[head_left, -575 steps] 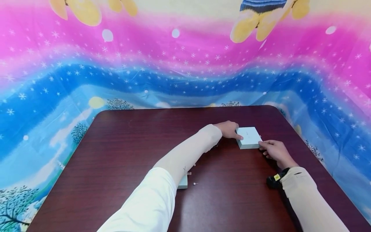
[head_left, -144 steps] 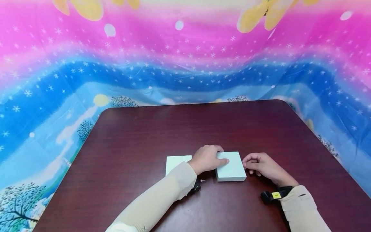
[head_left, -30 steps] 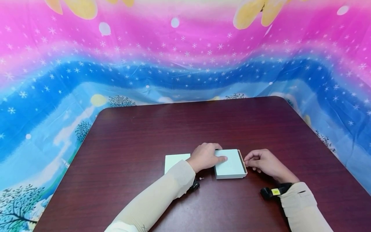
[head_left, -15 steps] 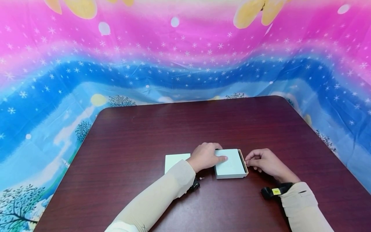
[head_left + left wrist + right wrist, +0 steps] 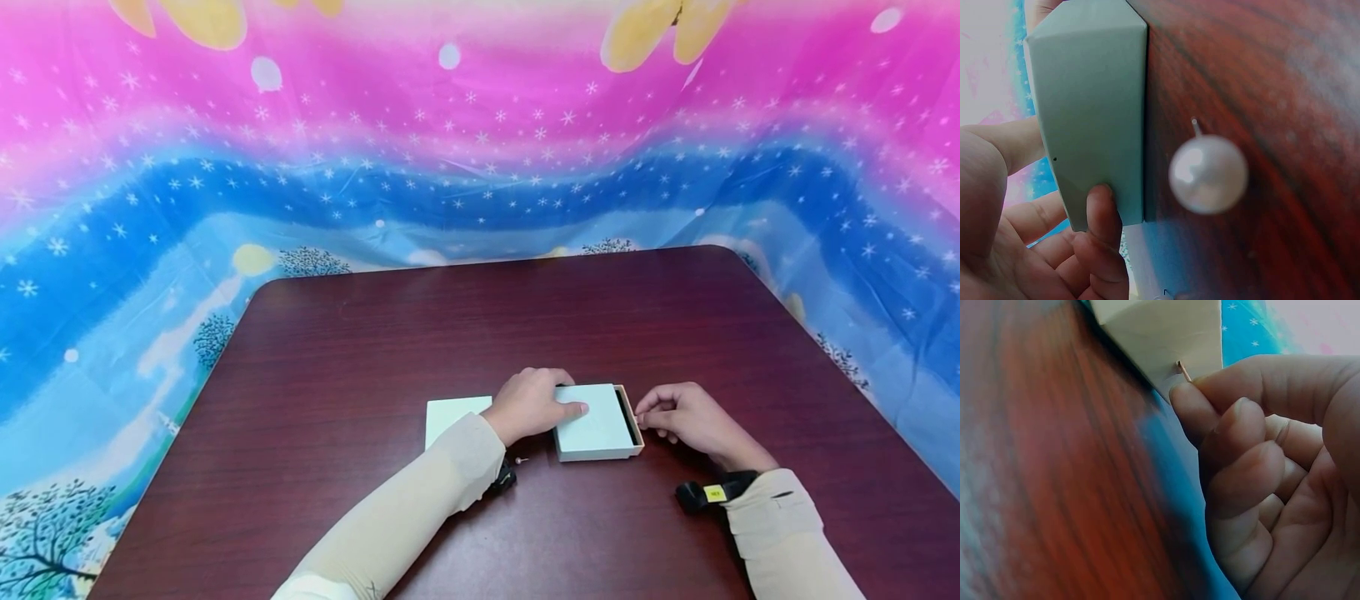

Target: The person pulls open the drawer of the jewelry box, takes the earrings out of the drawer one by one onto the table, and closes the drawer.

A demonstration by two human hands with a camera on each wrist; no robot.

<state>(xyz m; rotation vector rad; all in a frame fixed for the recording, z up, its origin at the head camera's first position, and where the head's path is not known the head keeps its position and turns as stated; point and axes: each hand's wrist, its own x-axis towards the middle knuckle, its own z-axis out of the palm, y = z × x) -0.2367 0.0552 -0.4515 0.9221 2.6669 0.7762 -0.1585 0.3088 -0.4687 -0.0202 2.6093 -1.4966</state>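
Observation:
A pale green drawer-style gift box lies flat on the table. My left hand grips it from the left, thumb on top and fingers at its far side. The box's inner drawer sticks out a little on the right, with a dark gap behind its edge. My right hand pinches the small pull tab on the drawer's front. In the left wrist view a pearl stud earring lies on the table beside the box. The drawer's contents are hidden.
A second pale green box lies to the left, partly covered by my left forearm. The dark red table has a printed cloth hung around its far side and ends.
The box came from the table's far right to the middle front. Over the last second my right hand has drawn the drawer slightly further right, while the left hand stays on the sleeve.

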